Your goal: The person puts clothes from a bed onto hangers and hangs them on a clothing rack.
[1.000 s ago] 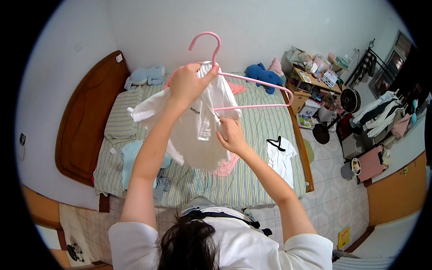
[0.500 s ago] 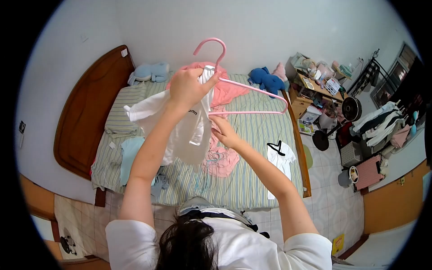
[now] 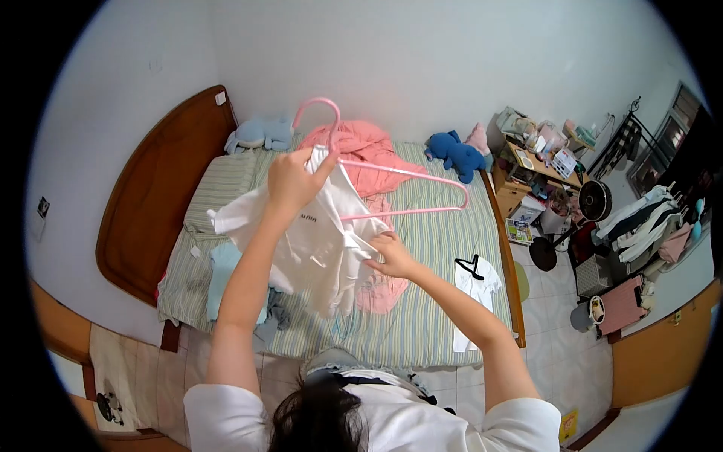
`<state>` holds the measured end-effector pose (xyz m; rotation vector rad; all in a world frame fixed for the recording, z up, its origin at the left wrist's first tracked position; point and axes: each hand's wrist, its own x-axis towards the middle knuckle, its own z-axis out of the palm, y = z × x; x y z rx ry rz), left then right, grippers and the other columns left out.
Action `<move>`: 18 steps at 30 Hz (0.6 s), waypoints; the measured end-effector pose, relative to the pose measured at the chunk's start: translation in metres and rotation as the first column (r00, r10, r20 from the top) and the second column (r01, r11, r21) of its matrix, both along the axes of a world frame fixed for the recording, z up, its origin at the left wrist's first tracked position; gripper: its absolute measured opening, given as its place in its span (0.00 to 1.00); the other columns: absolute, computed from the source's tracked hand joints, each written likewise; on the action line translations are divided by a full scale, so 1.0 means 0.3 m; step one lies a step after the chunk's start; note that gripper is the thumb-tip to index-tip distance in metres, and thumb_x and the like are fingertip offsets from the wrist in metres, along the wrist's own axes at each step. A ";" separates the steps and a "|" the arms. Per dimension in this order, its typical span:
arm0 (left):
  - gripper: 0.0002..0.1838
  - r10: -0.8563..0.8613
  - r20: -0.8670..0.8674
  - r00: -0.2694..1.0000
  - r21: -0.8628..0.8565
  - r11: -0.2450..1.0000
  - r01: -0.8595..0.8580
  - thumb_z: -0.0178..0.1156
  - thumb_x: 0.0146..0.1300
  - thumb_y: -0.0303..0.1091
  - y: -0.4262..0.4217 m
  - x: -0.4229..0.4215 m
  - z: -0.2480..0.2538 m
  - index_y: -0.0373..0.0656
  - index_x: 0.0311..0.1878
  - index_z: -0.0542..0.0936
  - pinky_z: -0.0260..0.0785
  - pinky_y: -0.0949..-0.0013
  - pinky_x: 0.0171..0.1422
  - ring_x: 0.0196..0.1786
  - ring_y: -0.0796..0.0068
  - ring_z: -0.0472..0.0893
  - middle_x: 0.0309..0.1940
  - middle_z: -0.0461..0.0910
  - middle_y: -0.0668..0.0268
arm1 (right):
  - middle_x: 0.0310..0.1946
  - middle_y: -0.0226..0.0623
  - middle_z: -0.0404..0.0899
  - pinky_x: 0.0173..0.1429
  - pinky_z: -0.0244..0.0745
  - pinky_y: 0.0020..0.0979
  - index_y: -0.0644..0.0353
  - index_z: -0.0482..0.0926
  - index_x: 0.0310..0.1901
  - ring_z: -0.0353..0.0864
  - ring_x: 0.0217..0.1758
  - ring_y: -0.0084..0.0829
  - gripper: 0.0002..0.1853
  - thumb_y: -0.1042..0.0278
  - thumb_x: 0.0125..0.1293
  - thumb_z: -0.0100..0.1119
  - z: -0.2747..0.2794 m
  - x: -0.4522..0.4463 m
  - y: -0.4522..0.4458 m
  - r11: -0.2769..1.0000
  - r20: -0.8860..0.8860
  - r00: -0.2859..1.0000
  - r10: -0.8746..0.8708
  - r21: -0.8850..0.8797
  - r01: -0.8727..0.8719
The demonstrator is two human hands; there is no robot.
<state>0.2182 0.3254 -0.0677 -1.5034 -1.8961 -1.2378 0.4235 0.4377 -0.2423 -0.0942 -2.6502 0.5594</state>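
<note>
A white T-shirt (image 3: 301,252) with small dark lettering hangs in front of me over the bed. One side of a pink clothes hanger (image 3: 407,172) is inside it; the other side sticks out bare to the right. My left hand (image 3: 295,181) is closed on the shirt's collar, close below the hanger's hook. Lower and to the right, my right hand (image 3: 393,256) pinches the shirt's near shoulder or sleeve edge, below the hanger's bottom bar. Its fingertips are partly hidden by the cloth.
Beneath is a bed with a striped sheet (image 3: 414,316). On it lie a pink blanket (image 3: 369,143), a white top with black trim (image 3: 476,294), light blue clothing (image 3: 224,275) and a blue plush toy (image 3: 456,154). A fan (image 3: 593,201) and cluttered desk (image 3: 538,162) stand right.
Hanger and shirt have come lower and slightly left with my left hand. My right hand has moved from the hanger's bottom bar to the shirt's edge, pulling the cloth out to the right.
</note>
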 end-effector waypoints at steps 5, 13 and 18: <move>0.22 0.036 0.055 0.998 -0.013 0.999 -0.036 0.61 0.55 0.51 -0.016 -0.033 -0.058 0.40 0.20 0.79 0.63 0.60 0.24 0.19 0.55 0.75 0.15 0.75 0.56 | 0.33 0.35 0.73 0.57 0.59 0.41 0.55 0.74 0.38 0.72 0.44 0.37 0.12 0.72 0.48 0.58 0.080 0.136 0.118 0.957 -0.091 0.986 -0.138 0.246 0.156; 0.27 -0.008 0.132 0.991 0.060 0.998 0.000 0.59 0.55 0.53 -0.006 -0.087 -0.131 0.37 0.15 0.75 0.60 0.57 0.23 0.17 0.54 0.72 0.11 0.71 0.54 | 0.35 0.36 0.75 0.41 0.72 0.35 0.60 0.74 0.36 0.75 0.41 0.41 0.18 0.83 0.38 0.60 0.258 0.248 0.167 0.927 -0.306 0.947 -0.098 0.317 0.198; 0.30 -0.015 0.279 0.960 0.061 0.998 -0.002 0.58 0.55 0.54 -0.009 -0.060 -0.150 0.34 0.13 0.74 0.58 0.57 0.22 0.14 0.56 0.70 0.08 0.68 0.54 | 0.34 0.39 0.76 0.38 0.72 0.34 0.62 0.74 0.35 0.76 0.39 0.43 0.18 0.83 0.37 0.62 0.295 0.273 0.204 0.924 -0.402 0.898 -0.177 0.245 0.292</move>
